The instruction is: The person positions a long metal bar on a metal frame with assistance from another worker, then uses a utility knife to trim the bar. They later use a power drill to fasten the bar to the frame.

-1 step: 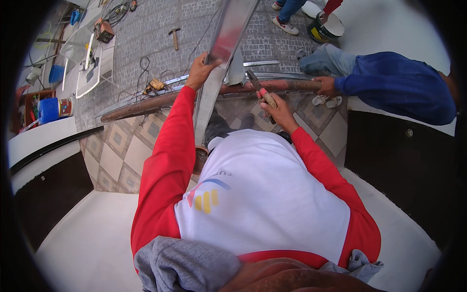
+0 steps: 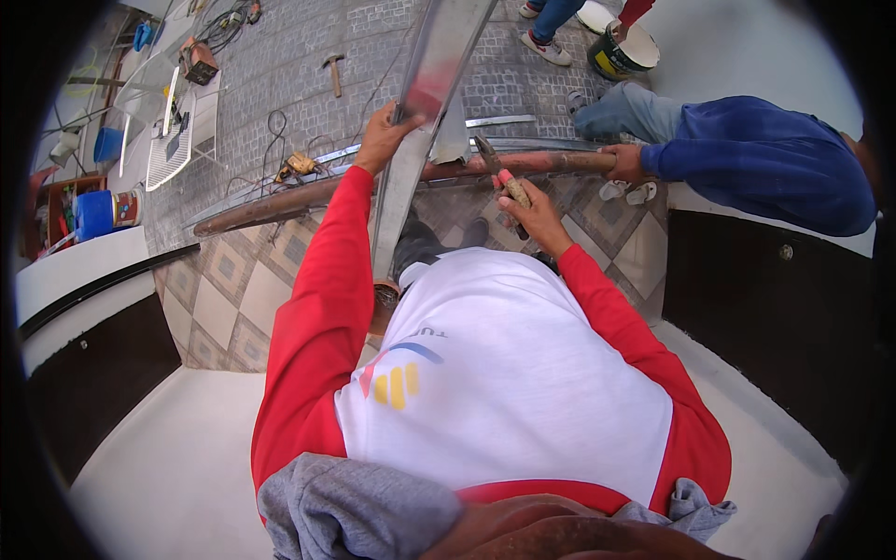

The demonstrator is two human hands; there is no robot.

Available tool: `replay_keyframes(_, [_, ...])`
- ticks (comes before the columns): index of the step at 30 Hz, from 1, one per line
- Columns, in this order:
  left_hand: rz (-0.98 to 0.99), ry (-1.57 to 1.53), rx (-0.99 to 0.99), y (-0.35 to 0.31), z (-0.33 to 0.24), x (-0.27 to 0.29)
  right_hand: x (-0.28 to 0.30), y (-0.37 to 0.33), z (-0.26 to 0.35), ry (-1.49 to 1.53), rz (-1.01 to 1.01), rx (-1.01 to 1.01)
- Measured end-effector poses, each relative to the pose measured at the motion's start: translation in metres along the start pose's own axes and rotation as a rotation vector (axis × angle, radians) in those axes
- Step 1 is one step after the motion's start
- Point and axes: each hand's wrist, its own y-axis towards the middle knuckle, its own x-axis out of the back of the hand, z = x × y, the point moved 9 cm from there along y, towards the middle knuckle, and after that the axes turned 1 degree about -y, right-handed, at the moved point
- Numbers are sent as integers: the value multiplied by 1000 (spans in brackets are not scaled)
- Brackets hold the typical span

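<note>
A long silvery sheet-metal channel (image 2: 411,168) with a red smear slants up from beside my legs to the top edge of the view. My left hand (image 2: 381,138) is closed on its left edge, thumb on the metal face. To the right of the channel, my right hand (image 2: 534,217) grips a pair of pliers (image 2: 492,161) by the worn red and tan handles. The jaws point up and left, apart from the channel. Behind both hands a rusty red-brown pipe (image 2: 299,198) crosses the view; the channel passes in front of it.
At right, a co-worker in a blue sleeve (image 2: 747,154) has a hand on the pipe's end. Another person's red sleeve reaches a paint bucket (image 2: 627,54). A hammer (image 2: 334,75), a yellow power tool (image 2: 297,166) with cords and a white chair (image 2: 170,154) are on the patterned floor.
</note>
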Motion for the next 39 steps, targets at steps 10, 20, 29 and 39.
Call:
replay_keyframes(10, [73,83,104,9,-9,0,-22,14,49,228,71,91])
replay_keyframes(20, [-265,293,-200,12,-20,2,-57,-21,52,620,166,-338])
replay_keyframes(29, [-348,445,-326,8,-31,-22,-95,3,71,-177,182,169])
replay_keyframes(39, [-589,434,-264,-4,-38,-6,-16,18,47,-109,-49,236])
